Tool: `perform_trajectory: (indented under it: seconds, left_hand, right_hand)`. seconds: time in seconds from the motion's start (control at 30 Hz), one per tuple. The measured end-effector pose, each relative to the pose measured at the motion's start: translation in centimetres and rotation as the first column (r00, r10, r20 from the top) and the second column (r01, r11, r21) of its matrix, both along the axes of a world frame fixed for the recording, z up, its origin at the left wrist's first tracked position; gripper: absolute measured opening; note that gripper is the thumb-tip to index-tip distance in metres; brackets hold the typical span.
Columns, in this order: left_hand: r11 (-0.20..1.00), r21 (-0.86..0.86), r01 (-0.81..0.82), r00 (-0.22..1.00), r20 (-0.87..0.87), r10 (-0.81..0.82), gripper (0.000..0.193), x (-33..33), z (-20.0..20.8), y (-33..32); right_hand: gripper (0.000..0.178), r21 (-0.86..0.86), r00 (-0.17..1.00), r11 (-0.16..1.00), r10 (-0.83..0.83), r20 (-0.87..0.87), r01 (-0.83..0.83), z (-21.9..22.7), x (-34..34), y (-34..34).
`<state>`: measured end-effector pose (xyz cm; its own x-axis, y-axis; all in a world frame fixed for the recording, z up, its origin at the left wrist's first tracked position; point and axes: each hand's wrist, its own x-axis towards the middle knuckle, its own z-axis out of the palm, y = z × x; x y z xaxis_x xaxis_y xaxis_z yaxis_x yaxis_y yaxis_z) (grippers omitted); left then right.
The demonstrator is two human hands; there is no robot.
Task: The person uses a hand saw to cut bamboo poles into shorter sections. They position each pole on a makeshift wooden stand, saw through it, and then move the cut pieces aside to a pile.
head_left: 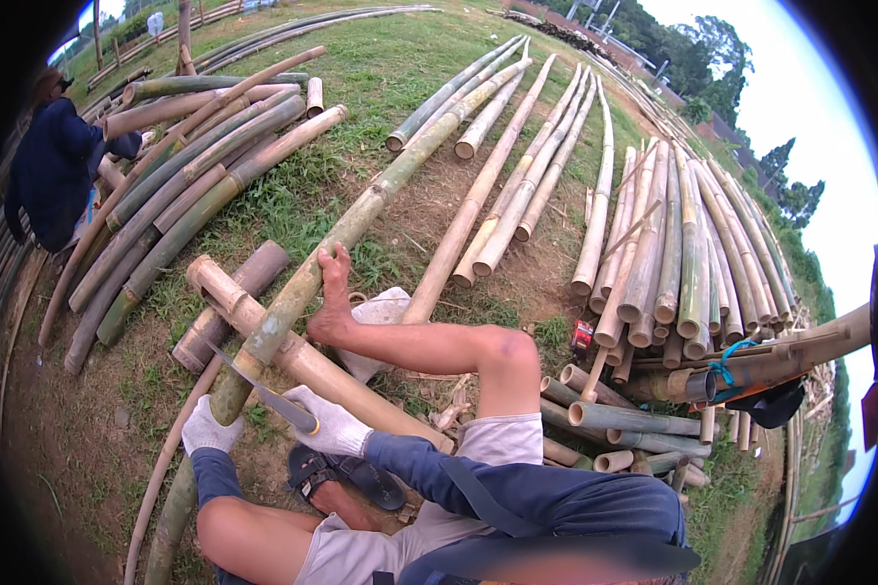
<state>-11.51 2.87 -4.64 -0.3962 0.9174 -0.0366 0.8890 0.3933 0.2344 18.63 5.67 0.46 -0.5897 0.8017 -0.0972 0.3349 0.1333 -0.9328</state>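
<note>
Our left grip (212, 426), in a pale glove, is clasped around a long bamboo pole (293, 304); our right grip (330, 421), gloved too, is wrapped around the handle of a knife (273, 398) whose blade crosses over the pole. The pole is mottled green and tan, ringed by joints, and slants away from us across a thick tan log (334, 373). Our bare foot (336, 292) rests against it, beside a pale sack (385, 310). Farther off, a small red object (582, 334) bears marks too small to read. Loose poles (475, 205) stretch beyond, and a co-worker (54, 166) in dark blue is at far left, by a bamboo pile (254, 173).
</note>
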Motion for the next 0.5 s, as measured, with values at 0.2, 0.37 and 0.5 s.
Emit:
perform_trajectory:
  seconds: [0.2, 0.37, 0.5]
  left_hand:
    - [0.996, -0.088, -0.018, 1.000, 0.023, 0.020, 0.062, 0.2, 0.5, 0.6]
    - [0.999, 0.011, 0.039, 0.999, 0.029, -0.039, 0.062, -1.6, -1.5, -0.2]
    - [0.997, -0.030, 0.069, 0.997, -0.034, -0.070, 0.075, -2.4, -2.7, -0.4]
  right_hand:
    - [0.054, 0.072, 0.999, 0.996, -0.045, -0.026, 0.047, -2.1, 1.2, -2.4]
    - [0.066, 0.178, 0.982, 0.983, 0.019, 0.190, -0.054, 0.3, 19.4, -15.2]
    - [0.061, 0.268, 0.985, 0.960, 0.040, 0.167, -0.085, 0.9, 15.1, -12.4]
